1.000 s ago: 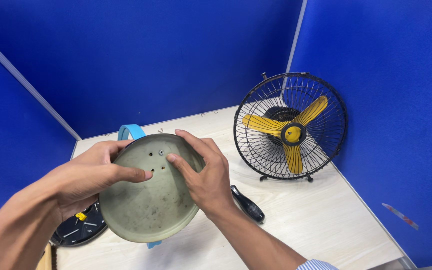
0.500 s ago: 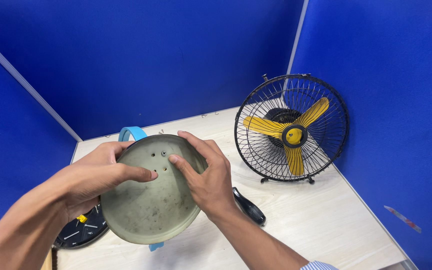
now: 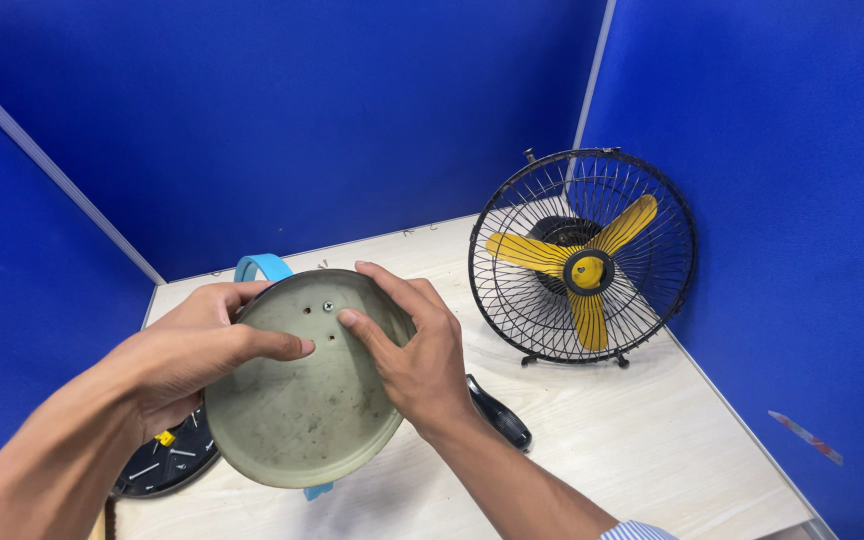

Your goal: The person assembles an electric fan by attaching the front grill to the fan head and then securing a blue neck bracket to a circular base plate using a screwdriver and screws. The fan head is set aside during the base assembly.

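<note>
Above the pale wooden table, both hands are gripping a round grey-green disc. Its far face is hidden, and it is covering most of a blue ring behind. A black round part is partly blocked by the left hand; a black handle is poking out from under the right hand. A caged fan with yellow blades is standing to the right, well apart. The disc is tilting its flat face up toward the camera. Fingers are closing on the rim, fingertips resting near the small holes.

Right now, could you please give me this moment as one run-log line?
left hand: holds round grey-green plate | right hand: fingers on plate | table fan: upright, right | black handle: on table
</note>
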